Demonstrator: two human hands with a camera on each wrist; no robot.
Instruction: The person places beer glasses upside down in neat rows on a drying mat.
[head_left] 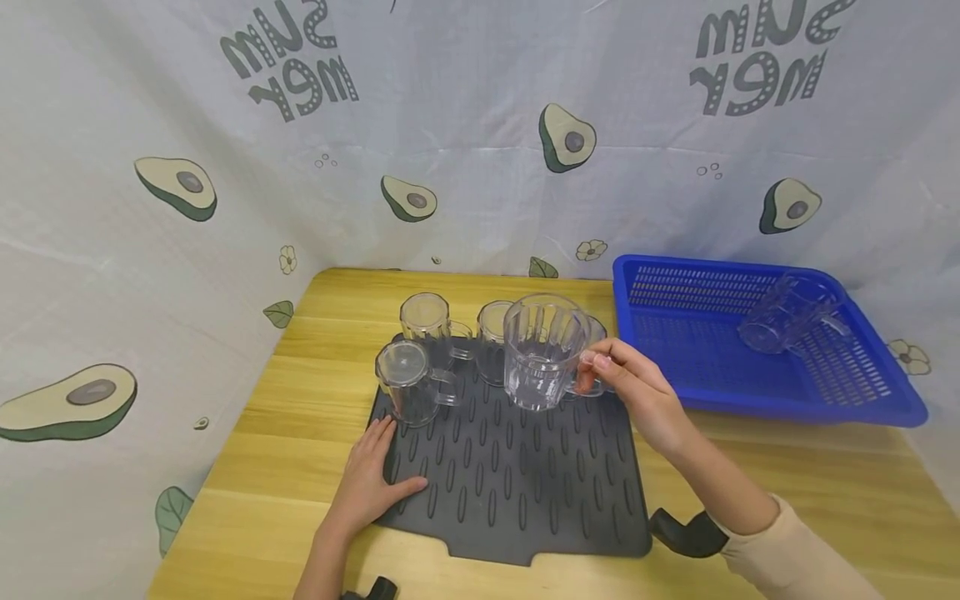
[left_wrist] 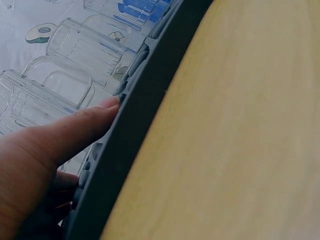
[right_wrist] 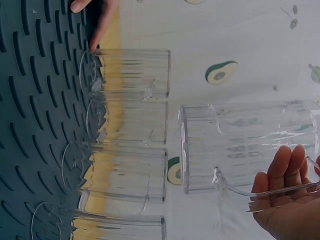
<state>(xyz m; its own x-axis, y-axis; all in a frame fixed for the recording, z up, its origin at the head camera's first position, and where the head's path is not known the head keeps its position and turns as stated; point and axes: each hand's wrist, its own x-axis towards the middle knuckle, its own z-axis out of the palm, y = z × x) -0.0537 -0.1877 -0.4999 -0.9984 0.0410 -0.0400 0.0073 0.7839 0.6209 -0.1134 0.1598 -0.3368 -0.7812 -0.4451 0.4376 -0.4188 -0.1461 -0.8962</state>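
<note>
My right hand (head_left: 637,387) holds a clear mug (head_left: 542,367) by its handle, mouth up, above the back part of a dark grey drying mat (head_left: 510,475). In the right wrist view, the fingers curl round the handle of this mug (right_wrist: 245,145). My left hand (head_left: 367,479) rests on the mat's left edge, thumb spread over the ribbed top. Just beyond its fingertips stands a clear mug (head_left: 408,387), base up. Several like it stand along the back of the mat, among them a rear left mug (head_left: 426,321) and a middle mug (head_left: 491,346); another is partly hidden behind the held mug.
A blue plastic basket (head_left: 705,404) stands at the right rear, with a clear mug (head_left: 787,317) lying on its side inside. The wooden table (head_left: 270,450) meets an avocado-print curtain (head_left: 480,183) at the back. A black mount (head_left: 686,533) sits by the right forearm.
</note>
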